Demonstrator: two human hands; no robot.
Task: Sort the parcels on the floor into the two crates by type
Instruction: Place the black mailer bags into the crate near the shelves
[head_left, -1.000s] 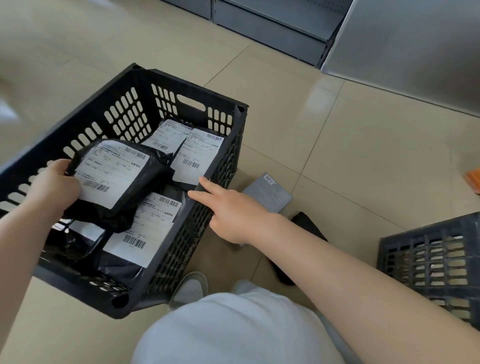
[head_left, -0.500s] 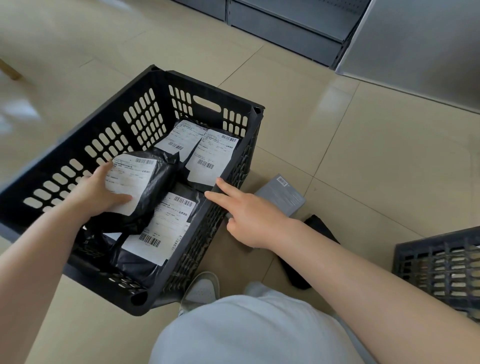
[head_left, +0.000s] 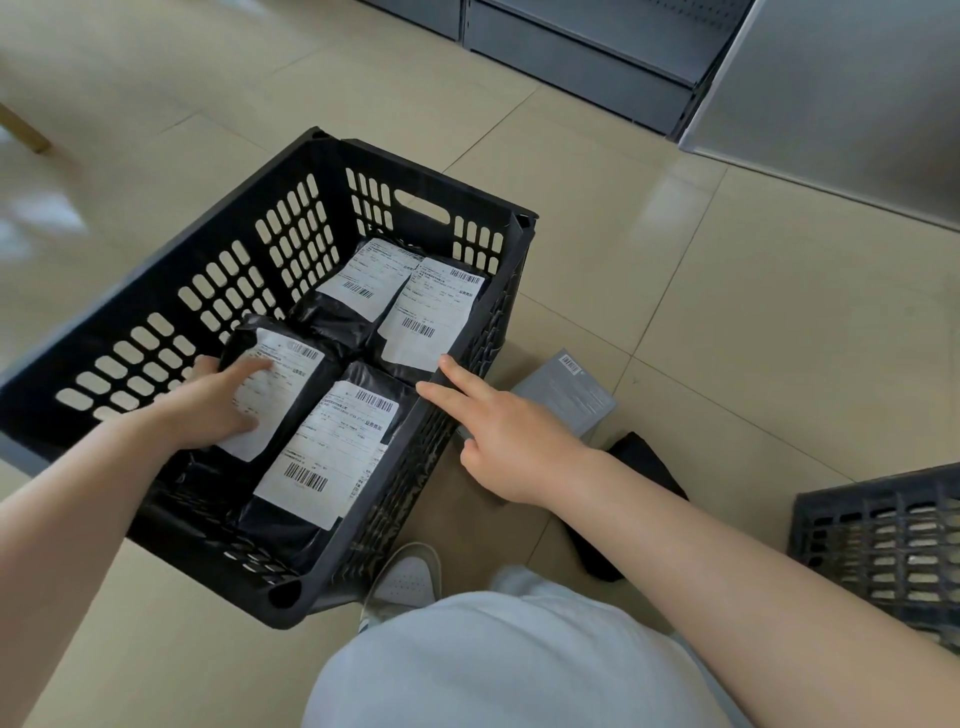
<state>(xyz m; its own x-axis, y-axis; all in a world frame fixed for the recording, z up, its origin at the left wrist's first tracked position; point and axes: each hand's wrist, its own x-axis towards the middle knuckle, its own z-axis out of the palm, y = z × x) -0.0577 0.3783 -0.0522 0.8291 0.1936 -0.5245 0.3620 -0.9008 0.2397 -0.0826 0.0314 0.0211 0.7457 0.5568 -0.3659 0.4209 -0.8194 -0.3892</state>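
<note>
A black slotted crate (head_left: 218, 291) stands on the floor and holds several black poly parcels with white labels. My left hand (head_left: 218, 402) lies flat on the near-left black parcel (head_left: 291, 364) inside the crate, fingers spread over its label. My right hand (head_left: 498, 421) rests two extended fingers on the crate's right rim and holds nothing. On the floor right of the crate lie a grey box parcel (head_left: 571, 397) and a black parcel (head_left: 639, 462), both partly hidden behind my right forearm. A second dark crate (head_left: 883, 540) shows at the right edge.
The floor is beige tile. Grey metal cabinets (head_left: 597, 57) stand at the back and a grey panel (head_left: 841, 93) at the back right. My knee in light trousers (head_left: 493, 660) and a white shoe (head_left: 408, 577) are just below the crate. A wooden leg (head_left: 23, 130) is at the far left.
My left hand has lowered the black parcel from above the crate's left side down onto the other parcels. My right hand has stayed on the crate's rim.
</note>
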